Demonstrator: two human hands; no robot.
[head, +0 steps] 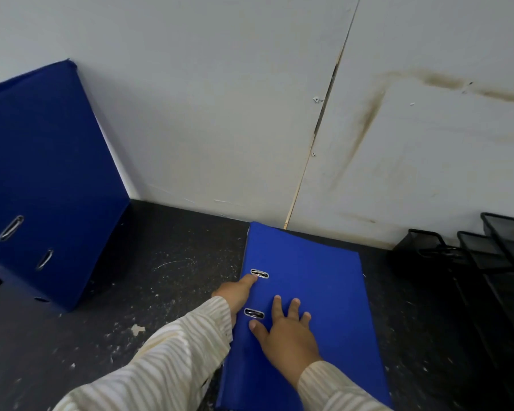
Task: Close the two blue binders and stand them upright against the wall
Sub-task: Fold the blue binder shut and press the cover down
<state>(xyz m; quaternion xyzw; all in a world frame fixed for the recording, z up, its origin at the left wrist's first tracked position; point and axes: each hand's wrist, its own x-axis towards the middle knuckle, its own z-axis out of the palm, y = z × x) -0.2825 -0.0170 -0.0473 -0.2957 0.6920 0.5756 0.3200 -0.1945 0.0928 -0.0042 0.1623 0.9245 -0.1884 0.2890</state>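
Note:
A closed blue binder (315, 292) lies flat on the dark table, its far end near the wall. My right hand (285, 333) rests palm down on its cover, fingers spread, beside the nearer metal slot. My left hand (238, 292) is at the binder's left spine edge, one finger reaching the farther metal slot. Whether that hand grips the edge is hidden. A second blue binder (48, 179) stands closed at the far left, leaning against the white wall (208, 108).
Black wire-mesh trays (481, 256) stand at the right against the wall. The dark speckled table (166, 262) stretches between the two binders. A vertical seam runs down the stained wall behind the flat binder.

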